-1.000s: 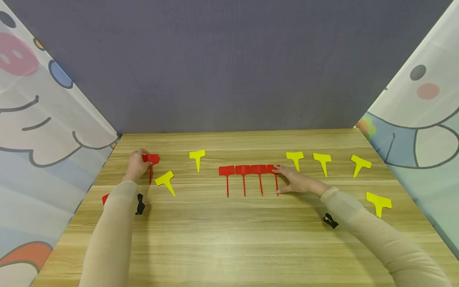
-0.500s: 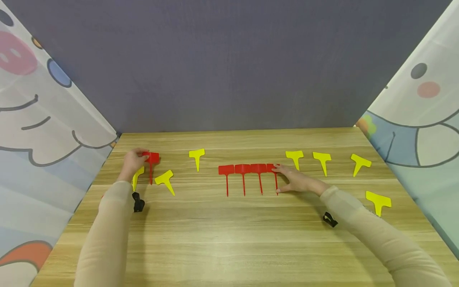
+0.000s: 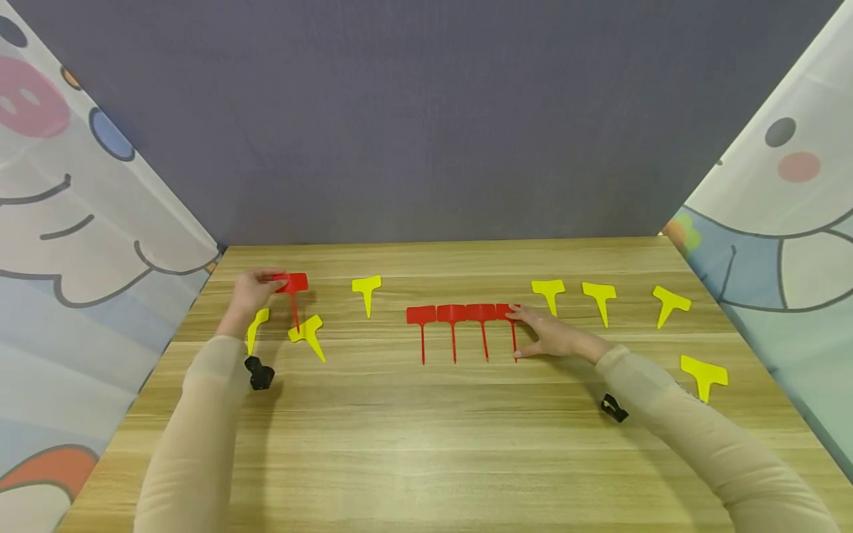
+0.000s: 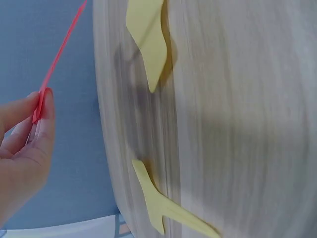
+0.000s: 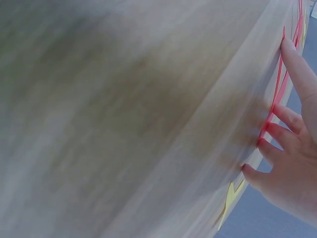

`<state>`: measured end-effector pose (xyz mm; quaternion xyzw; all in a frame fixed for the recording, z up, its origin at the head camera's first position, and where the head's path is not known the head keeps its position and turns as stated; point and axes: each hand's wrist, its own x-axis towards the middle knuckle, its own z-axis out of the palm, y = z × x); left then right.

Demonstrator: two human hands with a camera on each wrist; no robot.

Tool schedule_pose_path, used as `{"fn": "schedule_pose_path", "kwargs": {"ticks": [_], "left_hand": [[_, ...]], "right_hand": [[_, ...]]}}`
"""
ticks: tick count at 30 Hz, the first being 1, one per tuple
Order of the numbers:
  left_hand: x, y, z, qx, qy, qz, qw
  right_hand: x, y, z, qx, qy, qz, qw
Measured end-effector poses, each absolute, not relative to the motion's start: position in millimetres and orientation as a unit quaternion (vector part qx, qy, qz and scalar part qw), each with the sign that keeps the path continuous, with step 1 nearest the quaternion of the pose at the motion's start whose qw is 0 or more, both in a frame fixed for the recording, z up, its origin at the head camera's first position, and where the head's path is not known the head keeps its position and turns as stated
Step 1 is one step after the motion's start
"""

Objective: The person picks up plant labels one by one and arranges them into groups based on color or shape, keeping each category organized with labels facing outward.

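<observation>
In the head view my left hand [image 3: 252,290] pinches a red T-shaped plant label [image 3: 297,283] by one end of its head, with the stem pointing toward me. The left wrist view shows this label [image 4: 60,55] edge-on between thumb and fingers, raised off the table. Its stem tip overlaps a yellow plant label [image 3: 307,332] in the head view. Several red labels [image 3: 452,314] form a row at mid-table, heads side by side. My right hand [image 3: 552,338] rests with spread fingers on the rightmost red label [image 3: 502,312], thumb by its stem tip, partly covering it.
Yellow labels lie about the wooden table [image 3: 413,459]: one beside my left wrist [image 3: 256,326], one left of the row [image 3: 366,290], several on the right [image 3: 600,296]. A grey wall [image 3: 426,126] stands behind; printed curtains [image 3: 87,244] hang at both sides.
My left hand has lifted the red label and carried it away from me and rightward. A yellow label by that wrist has come into sight. My right hand stays on the row's end label.
</observation>
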<state>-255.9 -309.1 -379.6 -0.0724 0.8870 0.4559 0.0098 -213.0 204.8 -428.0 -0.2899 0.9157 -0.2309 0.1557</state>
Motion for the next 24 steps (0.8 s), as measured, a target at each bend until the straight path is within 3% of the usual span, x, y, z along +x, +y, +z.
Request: {"fn": "schedule_pose_path", "kwargs": {"ticks": [24], "left_hand": [[-258.6, -257.0, -394.4, -0.028, 0.850, 0.508, 0.133]], "right_hand": [[-212.8, 204.5, -427.8, -0.293, 0.916, -0.226, 0.155]]}}
